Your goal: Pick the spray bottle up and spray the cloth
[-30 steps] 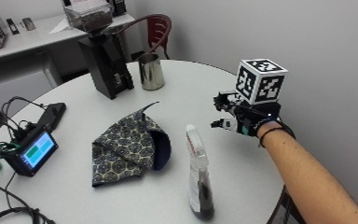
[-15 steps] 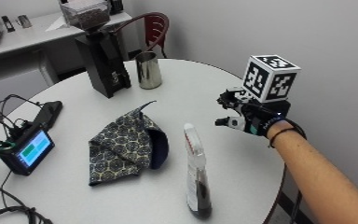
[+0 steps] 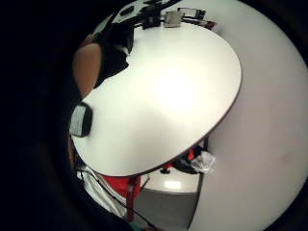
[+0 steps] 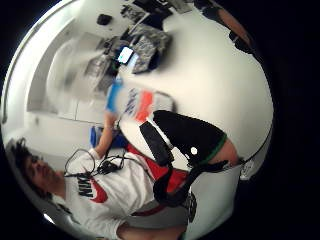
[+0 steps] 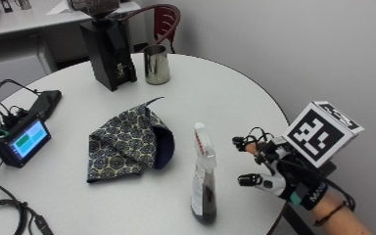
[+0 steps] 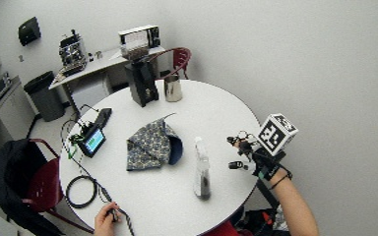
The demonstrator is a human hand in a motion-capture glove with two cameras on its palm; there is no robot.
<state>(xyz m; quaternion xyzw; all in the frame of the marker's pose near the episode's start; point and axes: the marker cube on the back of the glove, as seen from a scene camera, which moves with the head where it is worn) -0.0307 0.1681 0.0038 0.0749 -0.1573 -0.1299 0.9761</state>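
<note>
Right hand [image 5: 280,169] hovers over table [image 5: 240,103] edge, fingers spread, holding nothing; bottle [image 5: 203,178] upright just beside it, untouched. Cloth [image 5: 128,143] lies folded near bottle, apart.

A round white desk [image 5: 227,103] carries everything. A spray bottle [image 5: 202,182] stands upright near its front edge, just beside a folded patterned cloth [image 5: 129,143] lying flat. Toward the back stand a black coffee grinder [image 5: 107,55] and, just beside it, a steel cup [image 5: 156,64]. A small lit screen [image 5: 22,141] with black cables [image 5: 12,208] sits at the far side.
</note>
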